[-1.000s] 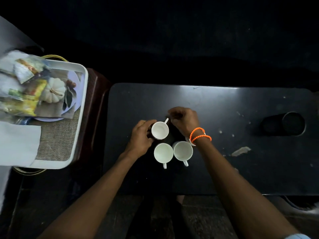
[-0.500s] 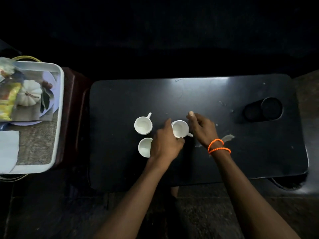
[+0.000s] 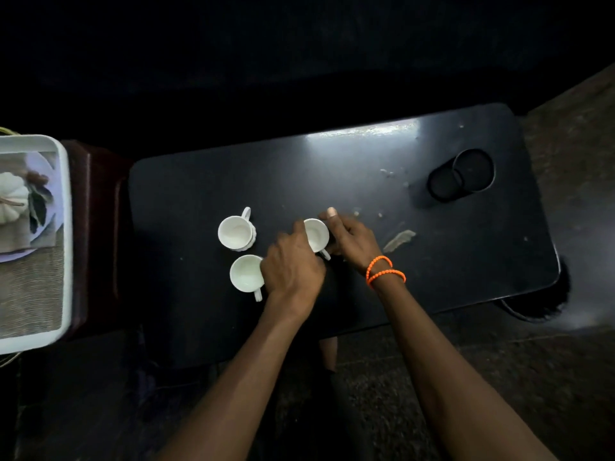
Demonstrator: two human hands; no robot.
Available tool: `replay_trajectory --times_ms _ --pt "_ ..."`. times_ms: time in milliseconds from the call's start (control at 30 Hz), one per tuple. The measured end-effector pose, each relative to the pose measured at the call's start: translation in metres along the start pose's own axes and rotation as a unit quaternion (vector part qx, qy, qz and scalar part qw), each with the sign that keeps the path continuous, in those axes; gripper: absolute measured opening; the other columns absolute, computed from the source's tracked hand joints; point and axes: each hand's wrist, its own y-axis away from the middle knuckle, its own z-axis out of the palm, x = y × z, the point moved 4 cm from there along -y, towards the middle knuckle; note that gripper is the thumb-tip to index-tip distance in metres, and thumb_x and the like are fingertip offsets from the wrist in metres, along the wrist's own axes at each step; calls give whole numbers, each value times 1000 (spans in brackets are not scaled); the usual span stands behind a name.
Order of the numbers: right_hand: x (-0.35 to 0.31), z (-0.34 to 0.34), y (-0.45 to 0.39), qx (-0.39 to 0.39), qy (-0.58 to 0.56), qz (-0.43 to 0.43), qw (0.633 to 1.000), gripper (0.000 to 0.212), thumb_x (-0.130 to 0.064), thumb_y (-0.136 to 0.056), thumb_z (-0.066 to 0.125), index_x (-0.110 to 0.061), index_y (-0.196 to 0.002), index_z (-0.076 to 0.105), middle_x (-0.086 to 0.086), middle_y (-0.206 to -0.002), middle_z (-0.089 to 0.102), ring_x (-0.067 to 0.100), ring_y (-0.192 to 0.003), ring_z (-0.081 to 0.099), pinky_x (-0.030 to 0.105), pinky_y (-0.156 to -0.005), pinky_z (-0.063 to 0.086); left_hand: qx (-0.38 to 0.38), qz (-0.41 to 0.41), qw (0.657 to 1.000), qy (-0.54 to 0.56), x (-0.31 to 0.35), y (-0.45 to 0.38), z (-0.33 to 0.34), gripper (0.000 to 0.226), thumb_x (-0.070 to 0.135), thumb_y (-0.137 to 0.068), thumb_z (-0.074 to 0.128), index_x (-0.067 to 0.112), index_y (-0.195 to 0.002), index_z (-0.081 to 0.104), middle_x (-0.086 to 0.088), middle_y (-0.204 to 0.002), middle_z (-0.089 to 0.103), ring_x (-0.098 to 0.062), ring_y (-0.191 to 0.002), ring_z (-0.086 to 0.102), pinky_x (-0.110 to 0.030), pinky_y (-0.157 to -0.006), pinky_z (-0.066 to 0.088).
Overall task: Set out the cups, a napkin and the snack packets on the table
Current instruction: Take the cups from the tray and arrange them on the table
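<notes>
Three plain white cups on our dark surface point(image 3: 332, 168), mid-frame. Our left hand point(image 3: 293, 267) and right hand point(image 3: 349, 236) both grip the rightmost cup point(image 3: 316, 232); the far cup point(image 3: 235, 233) and near cup point(image 3: 247, 273) stand free at left.

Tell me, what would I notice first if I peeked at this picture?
Three white cups stand out on the dark table: one cup at the left, one nearer the person, and a third cup between the left hand and the right hand. Bright orange bracelets ring the right wrist. At the far left, a white tray holds a small white pumpkin.
</notes>
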Motion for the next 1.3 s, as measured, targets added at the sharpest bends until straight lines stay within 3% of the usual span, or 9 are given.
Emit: replay_trajectory --times_ms 200,300,533,700,800,967,1100,1200,1300 --pt "4 0 4 -2 -59 33 998 59 -78 -91 37 -37 -94 79 -5 -98 81 16 -94 76 46 -95 59 -80 -90 977 177 5 4 30 90 31 -92 65 20 -165 14 -23 -122 70 -43 -112 68 -41 -91 57" --pt "-1 -1 5 -9 -74 33 997 49 -77 -92 38 -49 -90 78 -7 -106 80 14 -102 73 46 -98 58 -71 -131 952 268 10 -3 36 88 28 -89 60 22 -163 13 -23 -119 71 -46 -99 74 -51 -89 62" --pt "2 2 3 -42 -62 20 997 66 -71 -98 37 -19 -108 76 5 -106 79 26 -95 76 49 -99 56 -35 -162 939 301 4 4 46 90 25 -92 59 32 -165 6 -18 -118 71 -43 -90 76 -52 -86 62" --pt "8 1 8 -51 -62 10 997 61 -75 -96 33 -33 -106 77 -3 -97 81 15 -83 78 42 -99 56 -56 -195 908 367 -5 -5 52 81 18 -89 50 34 -163 22 -18 -126 67 -20 -49 75 -38 -65 68" --pt "11 -6 10 -33 -87 23 995 66 -80 -91 35 -31 -100 78 -3 -92 81 17 -86 78 45 -96 58 -68 -176 904 383 0 -6 54 75 15 -83 46 34 -156 38 -15 -132 65 -21 -53 76 -29 -57 65" --pt "24 -21 24 24 -95 57 994 77 -86 -86 32 -28 -97 81 -2 -92 81 17 -93 75 45 -94 58 -84 -159 903 390 10 19 64 84 16 -70 45 36 -152 45 -6 -106 77 -21 -55 77 -39 -76 67" --pt "48 -31 51 46 -95 77 991 66 -86 -85 33 -40 -85 81 -10 -88 81 9 -90 75 41 -94 59 -108 -160 889 416 15 50 80 79 7 -81 48 39 -154 42 -6 -92 79 -20 -58 77 -28 -50 60" --pt "69 -31 71 56 -89 74 992 55 -82 -89 36 -46 -81 78 -18 -86 79 0 -87 74 35 -86 58 -129 -163 886 414 14 69 92 76 10 -82 49 44 -150 46 -2 -84 79 -19 -59 77 -27 -47 57" --pt "85 -28 87 76 -89 72 991 52 -69 -98 40 -38 -91 81 -20 -84 78 -4 -86 72 28 -80 55 -151 -153 891 400 10 83 101 76 9 -83 49 49 -148 47 0 -82 80 -18 -61 78 -32 -49 60"
